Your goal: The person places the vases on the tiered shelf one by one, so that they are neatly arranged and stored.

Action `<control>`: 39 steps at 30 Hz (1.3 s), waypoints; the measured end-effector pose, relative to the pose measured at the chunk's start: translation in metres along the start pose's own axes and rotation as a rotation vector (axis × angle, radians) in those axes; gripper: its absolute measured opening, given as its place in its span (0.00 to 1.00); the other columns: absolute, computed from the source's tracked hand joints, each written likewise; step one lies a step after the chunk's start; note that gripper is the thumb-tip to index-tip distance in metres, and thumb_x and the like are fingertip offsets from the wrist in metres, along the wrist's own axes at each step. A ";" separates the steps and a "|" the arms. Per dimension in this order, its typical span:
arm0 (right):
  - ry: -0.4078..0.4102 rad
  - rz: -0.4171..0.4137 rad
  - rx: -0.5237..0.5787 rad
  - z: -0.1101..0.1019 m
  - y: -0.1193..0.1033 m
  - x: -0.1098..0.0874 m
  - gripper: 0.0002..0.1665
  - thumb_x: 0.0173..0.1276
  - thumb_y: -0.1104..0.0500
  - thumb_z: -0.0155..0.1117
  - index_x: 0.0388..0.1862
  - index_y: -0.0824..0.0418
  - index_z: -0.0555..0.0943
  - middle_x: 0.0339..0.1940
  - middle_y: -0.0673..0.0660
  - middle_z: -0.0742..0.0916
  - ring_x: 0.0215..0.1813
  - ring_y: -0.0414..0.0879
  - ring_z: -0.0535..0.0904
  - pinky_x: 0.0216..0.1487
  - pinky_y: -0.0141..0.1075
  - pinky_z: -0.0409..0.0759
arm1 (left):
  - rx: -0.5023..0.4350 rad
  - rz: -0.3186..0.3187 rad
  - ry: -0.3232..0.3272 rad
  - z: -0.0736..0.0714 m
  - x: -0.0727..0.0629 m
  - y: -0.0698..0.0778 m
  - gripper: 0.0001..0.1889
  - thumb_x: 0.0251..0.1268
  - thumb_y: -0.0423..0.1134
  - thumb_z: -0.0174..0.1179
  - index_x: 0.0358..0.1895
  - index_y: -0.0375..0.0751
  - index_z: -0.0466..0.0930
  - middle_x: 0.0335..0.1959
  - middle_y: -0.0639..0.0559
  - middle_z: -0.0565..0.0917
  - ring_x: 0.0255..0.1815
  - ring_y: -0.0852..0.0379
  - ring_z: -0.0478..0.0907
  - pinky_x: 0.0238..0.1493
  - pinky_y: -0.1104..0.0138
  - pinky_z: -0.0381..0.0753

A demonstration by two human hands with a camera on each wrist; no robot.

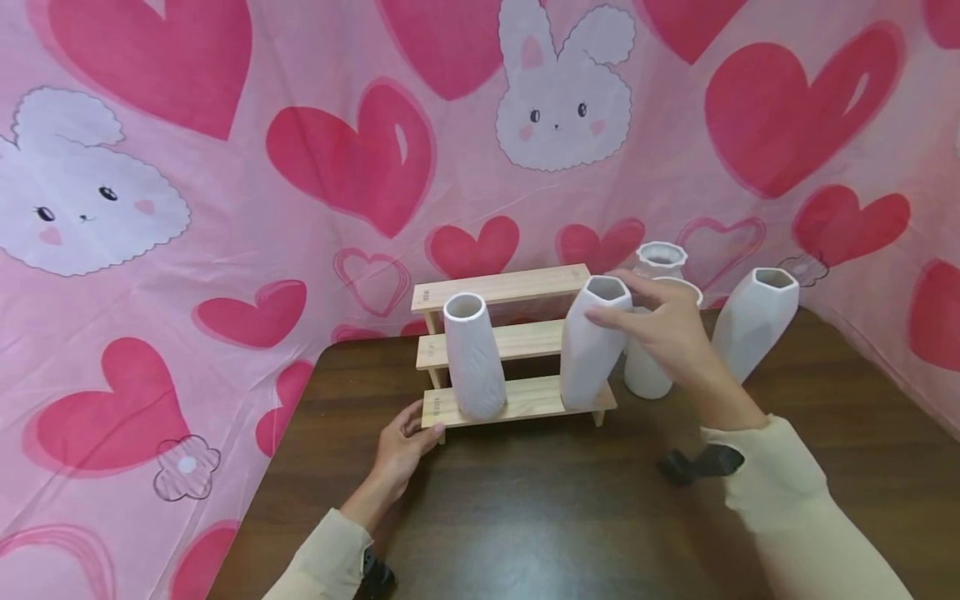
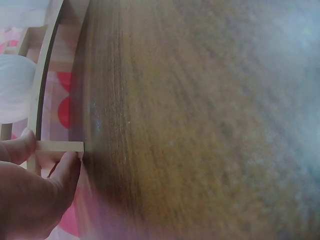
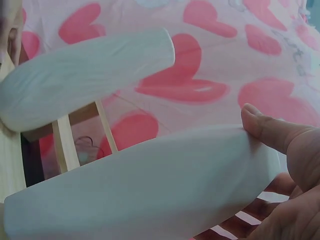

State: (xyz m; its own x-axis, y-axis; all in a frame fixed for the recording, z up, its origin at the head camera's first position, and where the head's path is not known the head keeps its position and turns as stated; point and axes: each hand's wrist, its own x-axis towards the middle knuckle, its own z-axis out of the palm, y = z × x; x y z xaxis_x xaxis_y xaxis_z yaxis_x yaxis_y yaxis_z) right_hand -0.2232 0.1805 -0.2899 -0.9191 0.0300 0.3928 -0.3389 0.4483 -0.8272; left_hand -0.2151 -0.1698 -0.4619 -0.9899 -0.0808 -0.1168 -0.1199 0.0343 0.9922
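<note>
A three-step wooden display stand (image 1: 525, 400) stands on the table. My left hand (image 1: 400, 450) grips the left end of its lowest step, thumb on top and fingers by the short leg, as the left wrist view shows. On that step's right end stands a white faceted vase (image 1: 588, 358). My right hand (image 1: 667, 329) holds this vase near its rim, thumb on the near side and fingers behind, also seen in the right wrist view (image 3: 145, 185). A white textured round vase (image 1: 476, 367) stands upright at the step's left part.
Right of the stand are a white vase with a frilled rim (image 1: 662, 257), another white vase (image 1: 647, 375) partly hidden behind my right hand, and a faceted white vase (image 1: 757, 321). The brown table (image 1: 540, 517) stretches in front. A pink heart-patterned cloth (image 1: 360, 50) hangs behind.
</note>
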 end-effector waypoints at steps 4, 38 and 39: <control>-0.039 0.066 0.039 0.009 -0.005 0.004 0.33 0.53 0.44 0.77 0.59 0.48 0.80 0.45 0.52 0.85 0.48 0.47 0.78 0.42 0.35 0.81 | -0.010 0.004 -0.002 0.001 -0.001 0.001 0.31 0.62 0.28 0.63 0.68 0.34 0.65 0.53 0.32 0.79 0.43 0.53 0.81 0.51 0.62 0.82; -0.179 0.001 -0.001 0.041 -0.005 0.017 0.44 0.55 0.41 0.74 0.69 0.50 0.71 0.62 0.57 0.79 0.55 0.57 0.79 0.53 0.50 0.81 | 0.008 0.009 0.005 0.000 -0.001 0.001 0.31 0.61 0.29 0.64 0.68 0.35 0.65 0.53 0.33 0.79 0.43 0.54 0.81 0.50 0.62 0.83; -0.178 0.007 -0.006 0.041 -0.005 0.017 0.44 0.55 0.41 0.74 0.70 0.50 0.71 0.62 0.58 0.79 0.55 0.57 0.79 0.53 0.50 0.81 | 0.006 0.005 0.005 0.000 -0.001 0.001 0.31 0.61 0.29 0.64 0.68 0.35 0.65 0.53 0.34 0.79 0.43 0.53 0.81 0.50 0.63 0.83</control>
State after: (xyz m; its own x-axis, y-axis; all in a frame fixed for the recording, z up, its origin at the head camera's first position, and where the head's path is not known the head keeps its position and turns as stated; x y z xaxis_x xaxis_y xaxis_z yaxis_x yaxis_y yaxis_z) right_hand -0.2453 0.1421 -0.2961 -0.9426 -0.1255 0.3094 -0.3319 0.4539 -0.8270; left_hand -0.2141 -0.1696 -0.4608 -0.9900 -0.0861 -0.1121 -0.1159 0.0411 0.9924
